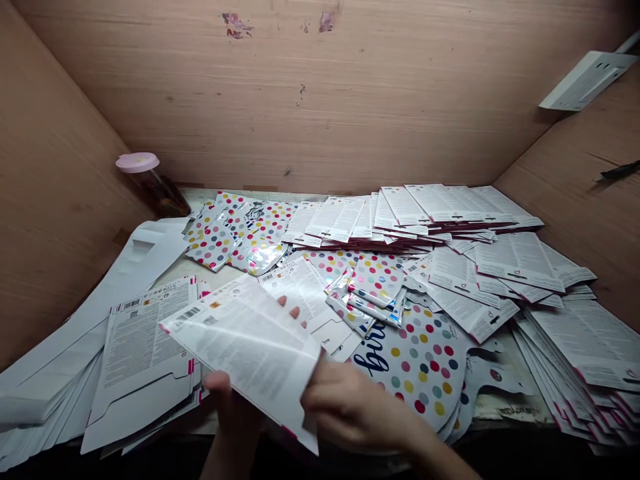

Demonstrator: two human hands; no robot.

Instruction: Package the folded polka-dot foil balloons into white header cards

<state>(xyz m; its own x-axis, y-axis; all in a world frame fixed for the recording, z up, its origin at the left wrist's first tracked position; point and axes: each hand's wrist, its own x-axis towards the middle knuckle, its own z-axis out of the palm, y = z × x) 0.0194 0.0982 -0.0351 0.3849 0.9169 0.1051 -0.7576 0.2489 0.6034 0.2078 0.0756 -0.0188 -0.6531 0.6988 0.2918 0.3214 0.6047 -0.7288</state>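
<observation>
The sleeve (pixel 250 350), clasped across the left hand (pixel 231 407) with its edge gripped by the right hand (pixel 350 403), looks light, bendable and easily creased, best held by its edges.

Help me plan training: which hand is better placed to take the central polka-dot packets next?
Likely the right hand: it touches the printed envelope only at one end; the left hand supports from beneath.
</observation>
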